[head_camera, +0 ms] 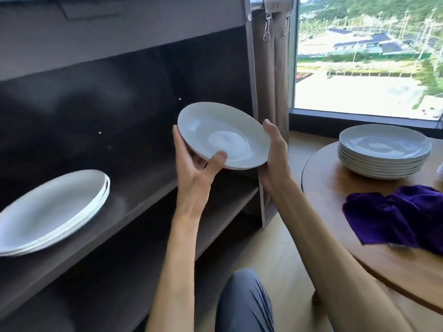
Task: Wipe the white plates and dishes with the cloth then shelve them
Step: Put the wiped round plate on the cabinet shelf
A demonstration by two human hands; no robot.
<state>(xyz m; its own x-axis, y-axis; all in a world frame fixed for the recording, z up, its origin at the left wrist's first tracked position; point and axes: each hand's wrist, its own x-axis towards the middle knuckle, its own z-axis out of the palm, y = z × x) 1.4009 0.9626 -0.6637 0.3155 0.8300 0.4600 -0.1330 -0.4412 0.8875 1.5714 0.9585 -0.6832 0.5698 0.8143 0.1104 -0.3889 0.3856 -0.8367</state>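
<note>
I hold a white plate [223, 135] tilted in the air in front of the dark shelf unit, near its right end. My left hand [194, 164] grips its left rim with the thumb on top. My right hand [275, 154] supports its right edge. Two or three white plates [50, 209] lie stacked on the shelf board [134, 200] at the left. A stack of several white plates [383, 149] stands on the round wooden table [330, 188] at the right. The purple cloth [398, 216] lies crumpled on that table, in front of the stack.
The shelf unit has a lower board [223, 219] and a fabric side panel [271, 68] at its right end. A large window [369, 53] fills the upper right. My knee in blue-grey trousers [244, 303] is at the bottom, over a wooden floor.
</note>
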